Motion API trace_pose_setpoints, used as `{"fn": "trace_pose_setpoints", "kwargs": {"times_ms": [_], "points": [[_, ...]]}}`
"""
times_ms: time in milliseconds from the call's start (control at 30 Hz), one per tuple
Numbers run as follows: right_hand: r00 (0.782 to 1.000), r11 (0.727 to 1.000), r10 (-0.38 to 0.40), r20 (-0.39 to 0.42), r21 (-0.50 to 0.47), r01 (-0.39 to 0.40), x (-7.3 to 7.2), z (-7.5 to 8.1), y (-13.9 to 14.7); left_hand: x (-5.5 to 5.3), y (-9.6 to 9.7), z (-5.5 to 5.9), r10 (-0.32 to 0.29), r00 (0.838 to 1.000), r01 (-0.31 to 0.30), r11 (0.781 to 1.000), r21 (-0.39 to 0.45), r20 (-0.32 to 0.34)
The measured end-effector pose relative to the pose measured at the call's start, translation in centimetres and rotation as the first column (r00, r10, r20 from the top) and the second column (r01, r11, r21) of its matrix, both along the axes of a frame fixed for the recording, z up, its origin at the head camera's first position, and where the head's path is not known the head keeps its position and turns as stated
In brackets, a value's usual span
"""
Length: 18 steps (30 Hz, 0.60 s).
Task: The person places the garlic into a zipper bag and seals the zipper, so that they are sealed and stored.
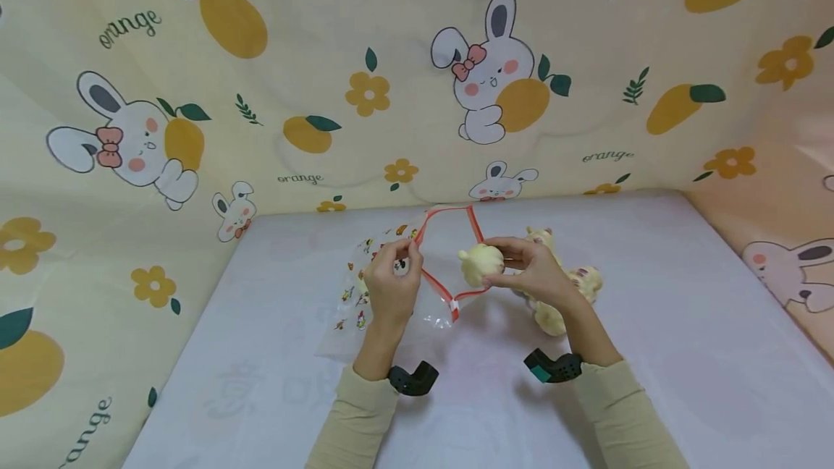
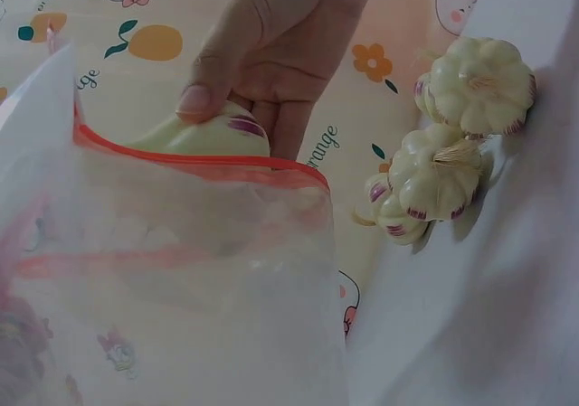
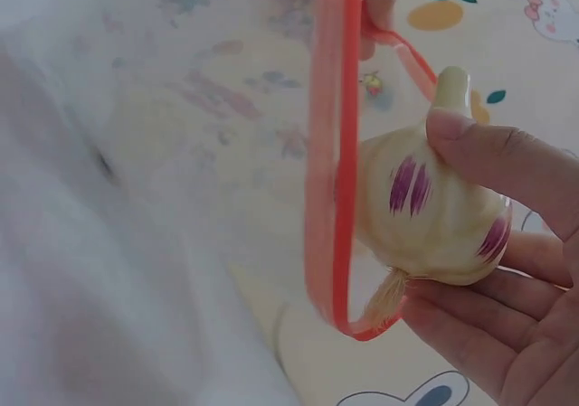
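Observation:
My left hand [image 1: 394, 286] pinches the edge of a clear zip bag [image 1: 344, 335] printed with small cartoon figures. The bag's red-trimmed mouth stands wide open, facing right. At that mouth my right hand [image 1: 539, 271] holds a pale garlic bulb [image 1: 481, 265] between thumb and fingers. Purple streaks and a tuft of roots show on this bulb [image 3: 434, 209] in the right wrist view, where it overlaps the red rim [image 3: 345, 153]. Several more garlic bulbs [image 2: 482, 85] lie on the table, partly hidden behind my right hand and forearm in the head view.
A white cloth [image 1: 260, 396] covers the table. Behind it and along the sides hangs a cream curtain [image 1: 404, 35] printed with rabbits and oranges. Each wrist carries a dark strap-on device [image 1: 414, 379].

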State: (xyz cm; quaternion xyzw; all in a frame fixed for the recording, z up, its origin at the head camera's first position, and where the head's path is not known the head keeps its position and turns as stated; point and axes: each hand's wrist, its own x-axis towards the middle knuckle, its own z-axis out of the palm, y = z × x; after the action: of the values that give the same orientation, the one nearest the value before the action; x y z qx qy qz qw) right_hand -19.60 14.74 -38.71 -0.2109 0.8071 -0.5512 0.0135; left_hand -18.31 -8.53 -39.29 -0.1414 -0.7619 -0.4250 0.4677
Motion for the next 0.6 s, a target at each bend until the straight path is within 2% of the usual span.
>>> {"fn": "trace_pose_setpoints", "kwargs": {"times_ms": [100,400,600], "points": [[1.0,1.0,0.0,0.002,-0.003,0.0,-0.02,-0.18,-0.22,0.07,-0.09,0.11,-0.001,1.0,0.001,1.0,0.004,0.006],[1.0,1.0,-0.008,0.004,0.002,0.008,0.05,-0.17,-0.26,0.02,0.02,0.19,-0.007,1.0,0.007,1.0,0.003,-0.028],[1.0,0.999,-0.015,0.02,0.041,0.014,0.06,-0.21,-0.5,0.0,-0.02,0.16,-0.003,1.0,0.003,1.0,0.005,-0.022]]}}
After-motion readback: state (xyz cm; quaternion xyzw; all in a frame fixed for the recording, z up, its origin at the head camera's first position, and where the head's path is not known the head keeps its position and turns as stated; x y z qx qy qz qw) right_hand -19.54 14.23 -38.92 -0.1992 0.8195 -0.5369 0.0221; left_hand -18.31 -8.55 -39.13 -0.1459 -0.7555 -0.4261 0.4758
